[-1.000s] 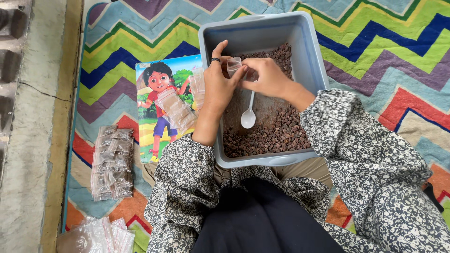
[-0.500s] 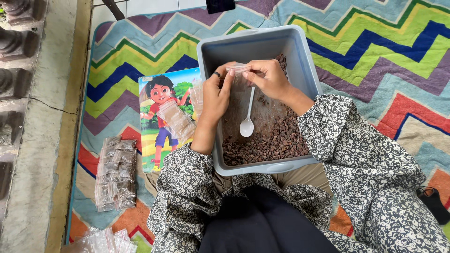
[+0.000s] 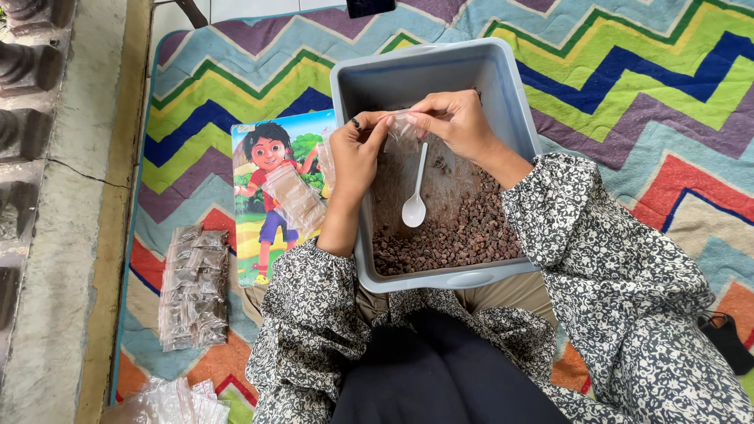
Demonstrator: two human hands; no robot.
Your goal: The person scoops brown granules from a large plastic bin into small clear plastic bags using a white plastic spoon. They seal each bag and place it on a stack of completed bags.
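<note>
My left hand (image 3: 355, 155) and my right hand (image 3: 457, 122) meet over a grey plastic tub (image 3: 503, 90) and pinch a small clear plastic bag (image 3: 403, 129) between them at its top. A white plastic spoon (image 3: 415, 206) hangs below my right hand, bowl down, its handle held in those fingers. The near half of the tub holds small dark brown pieces (image 3: 459, 235). A ring sits on a finger of my left hand.
A picture book (image 3: 267, 196) with a cartoon child lies left of the tub, a filled clear bag (image 3: 294, 200) on it. A stack of filled bags (image 3: 194, 286) lies further left on the zigzag mat (image 3: 628, 86). Empty clear bags (image 3: 169, 402) sit at bottom left. A concrete ledge (image 3: 67, 235) borders the mat.
The view has shifted slightly. My hands have stayed together over the tub, still working the small bag's top, with the spoon hanging from the right one.
</note>
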